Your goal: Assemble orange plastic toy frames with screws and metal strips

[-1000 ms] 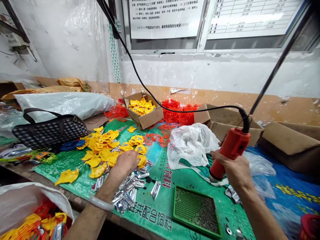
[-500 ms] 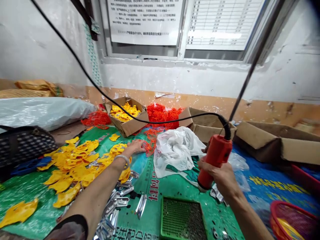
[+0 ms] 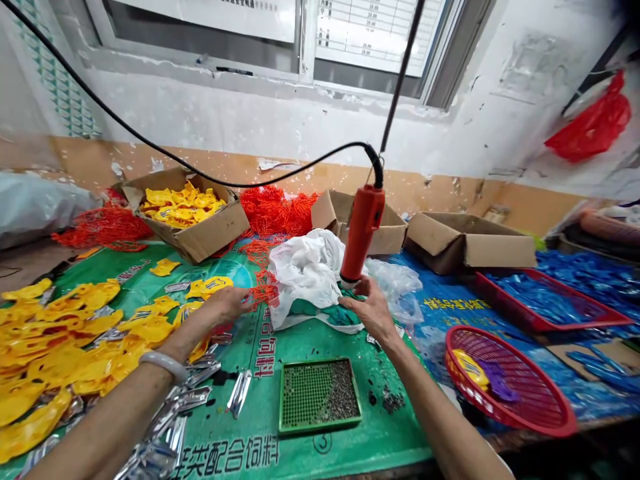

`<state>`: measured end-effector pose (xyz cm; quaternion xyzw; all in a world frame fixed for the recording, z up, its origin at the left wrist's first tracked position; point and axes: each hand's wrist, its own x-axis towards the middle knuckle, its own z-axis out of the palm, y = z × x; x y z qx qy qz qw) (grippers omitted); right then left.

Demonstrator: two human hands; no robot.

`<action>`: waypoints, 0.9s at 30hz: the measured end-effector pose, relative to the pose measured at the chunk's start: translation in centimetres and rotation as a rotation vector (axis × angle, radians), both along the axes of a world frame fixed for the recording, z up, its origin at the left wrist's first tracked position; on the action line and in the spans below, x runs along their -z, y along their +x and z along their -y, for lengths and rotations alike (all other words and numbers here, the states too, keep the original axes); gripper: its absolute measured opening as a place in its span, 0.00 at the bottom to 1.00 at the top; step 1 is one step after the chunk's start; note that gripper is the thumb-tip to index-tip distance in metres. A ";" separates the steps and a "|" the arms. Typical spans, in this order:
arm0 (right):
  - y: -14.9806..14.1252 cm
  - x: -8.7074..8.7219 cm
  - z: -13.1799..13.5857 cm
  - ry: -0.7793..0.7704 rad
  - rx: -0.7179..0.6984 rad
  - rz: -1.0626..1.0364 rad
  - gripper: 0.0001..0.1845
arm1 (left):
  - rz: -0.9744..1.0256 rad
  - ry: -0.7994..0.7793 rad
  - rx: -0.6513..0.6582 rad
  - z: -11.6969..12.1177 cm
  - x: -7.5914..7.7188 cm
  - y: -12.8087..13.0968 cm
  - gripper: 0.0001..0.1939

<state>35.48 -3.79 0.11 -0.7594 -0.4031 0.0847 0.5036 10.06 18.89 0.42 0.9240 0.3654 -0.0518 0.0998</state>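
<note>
My left hand [image 3: 226,305] is closed in a pinch on a piece of orange-red plastic netting [image 3: 263,293], held just above the green woven sheet [image 3: 320,337]. My right hand [image 3: 373,312] is beneath the tip of a red electric tool [image 3: 362,230] that hangs on a black cord. Its fingers are spread and touch the tool's lower end without gripping the body. A white plastic bag [image 3: 310,267] lies between the two hands. A green tray of small screws [image 3: 320,395] sits in front of my right forearm.
Yellow plastic pieces [image 3: 75,333] and silver metal parts [image 3: 240,390] lie at the left. A cardboard box of yellow pieces [image 3: 193,215], a heap of orange netting [image 3: 277,210] and open cardboard boxes [image 3: 467,241] stand behind. A red basket [image 3: 505,383] and a red tray of blue parts [image 3: 540,303] are at the right.
My view swung right. My left hand went from the yellow pieces to the orange netting and drew a piece back. My right hand released the tool's body and sits under its tip.
</note>
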 end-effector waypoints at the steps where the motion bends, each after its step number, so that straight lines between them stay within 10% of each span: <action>1: 0.5 0.7 0.2 -0.061 -0.014 0.023 0.31 | -0.010 -0.016 0.007 0.2 -0.3 -0.3 0.15; 13: 2.0 4.5 -0.9 -0.646 -0.153 0.315 0.19 | 0.121 0.031 -0.139 1.3 -0.2 -1.5 0.16; 27: -0.6 0.5 2.9 -0.171 0.001 0.084 0.15 | 0.090 0.031 -0.212 1.1 0.4 1.2 0.13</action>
